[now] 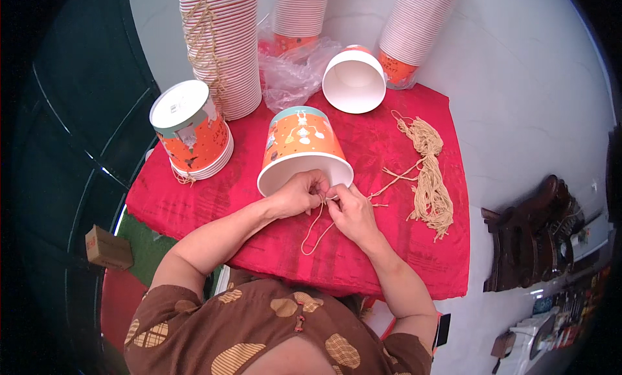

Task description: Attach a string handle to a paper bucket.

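Orange paper bucket (303, 148) with a teal band and white printed figures lies on its side near the middle of a red tablecloth (402, 258), its open mouth turned toward the person. The white inside shows only as a thin sliver and nothing can be seen in it. At the near rim, the left hand (299, 192) and the right hand (350, 211) meet, almost touching each other. Both have their fingers curled in tight, pinching a thin tan string (316, 229) right at the bucket's edge; the string hangs from the fingers in a loose loop on the cloth.

To the right of the hands, a bundle of tan strings (431, 180) lies spread on the cloth, with one strand trailing toward the right hand.

Behind the bucket, a second bucket (354, 80) lies on its side, its white interior bare. Crumpled clear plastic wrap (291, 67) sits just beside it.

At the left, a short stack of buckets (192, 130) stands upside down, white bases up, with string ends peeking out below.

Along the back, three tall nested stacks lean away: a left stack (223, 44) with strings draped over it, a middle stack (299, 15), and a right stack (414, 28).
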Motion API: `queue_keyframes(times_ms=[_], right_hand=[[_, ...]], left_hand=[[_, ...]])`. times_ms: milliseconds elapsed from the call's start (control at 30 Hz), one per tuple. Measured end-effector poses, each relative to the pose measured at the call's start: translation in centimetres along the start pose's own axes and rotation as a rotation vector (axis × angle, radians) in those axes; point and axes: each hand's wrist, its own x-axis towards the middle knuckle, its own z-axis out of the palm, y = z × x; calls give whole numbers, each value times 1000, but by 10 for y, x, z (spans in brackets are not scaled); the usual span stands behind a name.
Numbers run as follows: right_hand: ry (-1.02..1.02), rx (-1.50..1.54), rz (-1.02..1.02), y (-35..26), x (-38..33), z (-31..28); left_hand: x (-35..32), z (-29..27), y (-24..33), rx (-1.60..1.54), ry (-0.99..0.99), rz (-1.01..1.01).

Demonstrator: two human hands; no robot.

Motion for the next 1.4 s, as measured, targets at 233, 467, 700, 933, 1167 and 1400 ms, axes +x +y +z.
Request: queue_keyframes(times_ms=[233,467,700,933,1167,1400], right_hand=[[-6,30,-9,1,0,0],[9,9,-7,-1,1,1],[22,25,-2,2,1,5],[57,67,3,6,1,8],[74,80,17,6,2,7],[29,117,78,5,3,5]], left_hand=[[0,0,-1,-22,20,28],[0,0,1,-20,8,4],[1,7,-13,155,113,200],[-3,14,-5,377,233,322],[-2,14,-4,653,320,466],[-2,15,-7,841,362,453]])
